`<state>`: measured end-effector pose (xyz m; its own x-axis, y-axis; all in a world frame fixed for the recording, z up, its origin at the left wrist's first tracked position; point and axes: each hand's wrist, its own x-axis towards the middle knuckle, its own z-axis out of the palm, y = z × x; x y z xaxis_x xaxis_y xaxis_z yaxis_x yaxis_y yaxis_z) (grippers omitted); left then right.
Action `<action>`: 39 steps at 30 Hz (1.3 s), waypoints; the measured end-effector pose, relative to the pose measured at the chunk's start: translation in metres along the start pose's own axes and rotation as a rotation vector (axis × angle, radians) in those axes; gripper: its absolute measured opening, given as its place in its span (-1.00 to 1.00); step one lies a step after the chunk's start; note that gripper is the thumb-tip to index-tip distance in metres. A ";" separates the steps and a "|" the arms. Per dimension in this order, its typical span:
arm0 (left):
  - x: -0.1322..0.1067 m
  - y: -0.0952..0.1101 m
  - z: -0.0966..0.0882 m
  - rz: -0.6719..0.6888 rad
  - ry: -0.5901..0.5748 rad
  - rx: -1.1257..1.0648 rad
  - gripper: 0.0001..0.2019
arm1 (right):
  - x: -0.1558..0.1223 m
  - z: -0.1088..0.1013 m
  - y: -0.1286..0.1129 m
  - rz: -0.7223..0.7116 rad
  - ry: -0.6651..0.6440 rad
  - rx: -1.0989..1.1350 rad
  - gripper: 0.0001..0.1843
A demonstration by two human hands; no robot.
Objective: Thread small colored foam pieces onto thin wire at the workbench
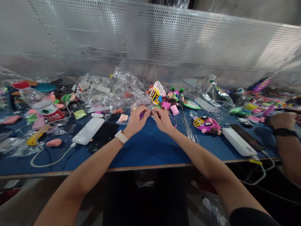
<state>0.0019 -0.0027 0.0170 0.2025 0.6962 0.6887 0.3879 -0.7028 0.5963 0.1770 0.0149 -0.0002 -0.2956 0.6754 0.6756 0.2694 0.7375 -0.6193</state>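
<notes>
My left hand (138, 120), with a white band at the wrist, is closed in a pinch above the blue table. Opposite it, my right hand (162, 119) also pinches, its fingertips almost meeting those of the left. Something small and purple (141, 114) shows at my left fingers; whether it is held or lies behind them is unclear. What the fingertips hold is too small to make out. Just beyond are pink clay pieces (174, 110) and a colourful clay figure (155, 94). A packet of peach clay (123, 118) lies left of my left hand.
Crumpled clear bags (113, 91) line the perforated metal screen (131, 40). White power banks (88, 131) with cables lie on both sides. A decorated magenta clay piece (207, 125) sits to the right. Another person's hand (283, 121) is at the far right.
</notes>
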 end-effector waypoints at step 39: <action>0.003 0.006 0.003 -0.315 -0.013 -0.479 -0.65 | -0.002 -0.007 -0.004 -0.147 0.057 -0.137 -0.77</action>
<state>0.0078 -0.0043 0.0212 0.1553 0.8822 0.4445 -0.0192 -0.4471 0.8943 0.1829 0.0106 0.0039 -0.2897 0.5562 0.7789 0.3501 0.8190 -0.4546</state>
